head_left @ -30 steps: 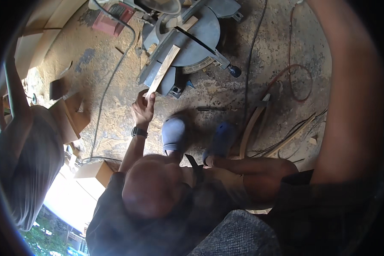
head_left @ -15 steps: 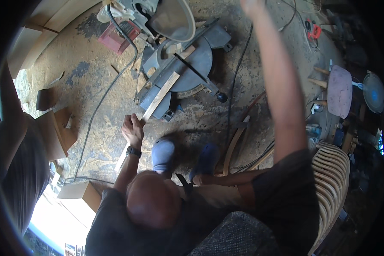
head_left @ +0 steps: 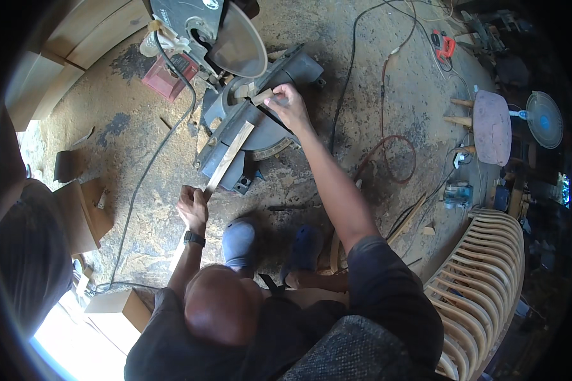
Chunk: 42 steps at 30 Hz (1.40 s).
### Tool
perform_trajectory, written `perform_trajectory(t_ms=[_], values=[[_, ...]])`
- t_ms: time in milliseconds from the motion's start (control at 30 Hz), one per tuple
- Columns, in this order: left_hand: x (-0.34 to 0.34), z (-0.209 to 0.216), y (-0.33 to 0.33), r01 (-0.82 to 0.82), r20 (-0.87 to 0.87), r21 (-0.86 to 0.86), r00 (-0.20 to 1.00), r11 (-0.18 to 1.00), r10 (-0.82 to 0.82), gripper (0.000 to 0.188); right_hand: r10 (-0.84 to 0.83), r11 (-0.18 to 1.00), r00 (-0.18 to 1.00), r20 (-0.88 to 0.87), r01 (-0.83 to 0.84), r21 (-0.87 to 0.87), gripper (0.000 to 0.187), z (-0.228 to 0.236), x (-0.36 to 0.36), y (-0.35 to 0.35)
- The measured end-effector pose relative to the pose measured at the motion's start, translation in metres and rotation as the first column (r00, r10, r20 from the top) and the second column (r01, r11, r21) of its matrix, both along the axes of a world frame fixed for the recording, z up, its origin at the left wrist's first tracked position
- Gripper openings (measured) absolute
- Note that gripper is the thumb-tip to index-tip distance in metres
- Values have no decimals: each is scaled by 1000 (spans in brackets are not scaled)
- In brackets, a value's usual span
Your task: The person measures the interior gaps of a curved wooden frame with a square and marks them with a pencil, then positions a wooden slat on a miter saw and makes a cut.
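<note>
My left hand (head_left: 192,206) is closed around the near end of a narrow wooden strip (head_left: 234,147). The strip slants across the base of a miter saw (head_left: 279,134) on the floor, its far end near the slot. My right hand (head_left: 289,109) reaches over the saw's base and pinches a short wood offcut (head_left: 261,97) between thumb and fingers. The round saw blade (head_left: 241,44) is raised behind and left of that hand, with the saw head tilted up. Whether the offcut still rests on the saw's base, I cannot tell.
A black cable (head_left: 147,166) runs along the floor left of the saw. Cardboard boxes (head_left: 115,303) stand at the left, near a person in dark clothes (head_left: 35,247). To the right are a pink padded stool (head_left: 492,127), a fan (head_left: 544,120) and a slatted wooden frame (head_left: 483,267).
My right arm has swung in from far right to the saw, and that hand has taken hold of the offcut on its base. My left hand keeps its grip on the strip.
</note>
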State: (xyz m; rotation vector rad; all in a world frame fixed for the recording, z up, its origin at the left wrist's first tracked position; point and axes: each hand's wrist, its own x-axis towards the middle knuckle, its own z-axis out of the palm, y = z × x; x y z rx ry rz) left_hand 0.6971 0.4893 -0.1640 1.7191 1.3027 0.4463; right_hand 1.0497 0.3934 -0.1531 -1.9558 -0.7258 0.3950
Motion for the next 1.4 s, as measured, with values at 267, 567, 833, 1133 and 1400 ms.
perform_trajectory(t_ms=[267, 567, 833, 1133, 1400], values=[[1, -2, 6, -56, 254, -42, 965, 998, 65, 14, 203, 960, 979, 6, -197, -198, 27, 9, 13, -8], [106, 142, 156, -18, 517, 551, 792, 834, -325, 16, 192, 978, 967, 167, -174, -115, 22, 35, 67, -23], [280, 270, 205, 220, 280, 867, 525, 446, -804, 45, 562, 813, 789, 250, -472, -340, 27, 41, 97, 43], [295, 271, 199, 276, 285, 738, 699, 615, -656, 53, 734, 486, 668, 121, -393, -781, 49, 45, 74, 59], [305, 264, 200, 256, 260, 769, 711, 585, -653, 52, 781, 415, 620, -77, -607, -677, 39, 32, 86, 62]])
